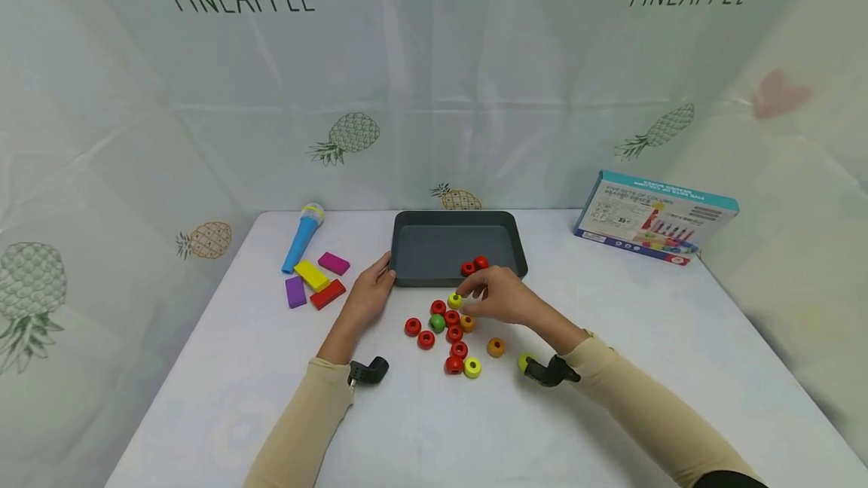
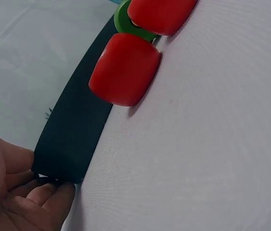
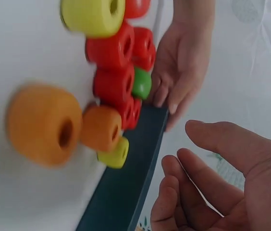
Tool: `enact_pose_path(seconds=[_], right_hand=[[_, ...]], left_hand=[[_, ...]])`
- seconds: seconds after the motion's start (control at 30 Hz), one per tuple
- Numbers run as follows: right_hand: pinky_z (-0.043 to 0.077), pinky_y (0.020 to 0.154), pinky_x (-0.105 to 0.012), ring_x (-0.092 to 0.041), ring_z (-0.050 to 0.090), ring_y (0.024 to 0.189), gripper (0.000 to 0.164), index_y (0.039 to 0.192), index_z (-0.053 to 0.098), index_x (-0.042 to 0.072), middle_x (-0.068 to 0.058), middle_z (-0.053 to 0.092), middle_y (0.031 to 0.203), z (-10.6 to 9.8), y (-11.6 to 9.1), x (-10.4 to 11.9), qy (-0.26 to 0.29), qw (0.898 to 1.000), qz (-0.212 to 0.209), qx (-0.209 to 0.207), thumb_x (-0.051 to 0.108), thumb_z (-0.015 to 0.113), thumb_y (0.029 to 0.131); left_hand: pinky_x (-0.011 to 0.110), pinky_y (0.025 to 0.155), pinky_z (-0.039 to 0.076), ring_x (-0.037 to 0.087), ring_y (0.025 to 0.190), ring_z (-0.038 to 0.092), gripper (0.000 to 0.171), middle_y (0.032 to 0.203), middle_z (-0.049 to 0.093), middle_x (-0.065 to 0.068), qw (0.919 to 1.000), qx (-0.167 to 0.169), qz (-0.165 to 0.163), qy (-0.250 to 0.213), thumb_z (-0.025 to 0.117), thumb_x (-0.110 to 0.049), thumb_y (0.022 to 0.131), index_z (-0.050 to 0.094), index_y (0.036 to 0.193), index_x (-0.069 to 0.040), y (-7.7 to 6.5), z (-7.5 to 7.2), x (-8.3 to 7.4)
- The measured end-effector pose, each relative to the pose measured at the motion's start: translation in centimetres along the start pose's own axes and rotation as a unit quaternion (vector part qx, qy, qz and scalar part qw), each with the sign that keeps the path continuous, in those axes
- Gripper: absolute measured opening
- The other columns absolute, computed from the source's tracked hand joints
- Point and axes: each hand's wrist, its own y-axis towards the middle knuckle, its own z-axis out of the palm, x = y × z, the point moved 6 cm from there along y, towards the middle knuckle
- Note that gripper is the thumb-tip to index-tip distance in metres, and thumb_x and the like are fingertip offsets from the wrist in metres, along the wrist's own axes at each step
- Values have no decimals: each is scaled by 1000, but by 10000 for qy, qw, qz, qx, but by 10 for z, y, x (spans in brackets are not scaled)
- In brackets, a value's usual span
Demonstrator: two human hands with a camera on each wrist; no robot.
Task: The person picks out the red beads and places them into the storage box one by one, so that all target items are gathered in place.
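My left hand grips the left front corner of a dark grey tray, thumb by the rim and fingers at the side, as the left wrist view shows. Two red beads lie in the tray's right front part. Just in front of the tray my right hand hovers with fingers loosely bent and thumb apart, holding nothing. Closest to its fingertips is a yellow-green bead. A loose group of red beads, a green bead and orange beads covers the table before the tray.
Left of the tray lie purple, yellow, red and magenta blocks, with a blue toy microphone behind. A printed box stands at the back right. Under my right wrist sits another yellow-green bead.
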Motion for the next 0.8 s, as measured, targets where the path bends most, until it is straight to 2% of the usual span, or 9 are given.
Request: enact_pose_path(seconds=[0.2, 0.4, 0.6, 0.8], right_hand=[[56, 71, -22, -22, 66, 91, 24, 105, 79, 8, -4, 77, 101, 17, -13, 6, 89, 9996, -70, 262, 16, 83, 82], [53, 67, -22, -16, 61, 81, 21, 102, 79, 9, -2, 76, 97, 29, -23, 11, 221, 9988, -28, 437, 13, 83, 81], [53, 67, -21, -21, 64, 84, 17, 98, 79, 9, -1, 75, 92, 40, -32, 16, 209, 9982, -101, 555, 12, 83, 81], [54, 67, -21, -20, 64, 82, 19, 99, 79, 8, -1, 73, 93, 49, -39, 21, 346, 9968, -172, 705, 11, 83, 81]], left_hand=[[51, 124, 27, 27, 155, 29, 56, 165, 34, 1, 10000, 30, -33, -18, 46, -34, 107, 29, 161, -30, 1, 0, 1], [51, 123, 28, 27, 155, 29, 56, 166, 33, 0, 9999, 48, -83, -57, 46, -34, 107, 28, 161, -32, 2, 1, 1], [52, 123, 28, 28, 155, 29, 56, 166, 33, 1, 10000, 44, -82, -17, 46, -34, 107, 28, 161, -31, 1, 2, 0], [52, 123, 28, 27, 155, 29, 56, 166, 33, 0, 9999, 16, -109, 20, 45, -36, 107, 28, 161, -32, 0, 2, 0]])
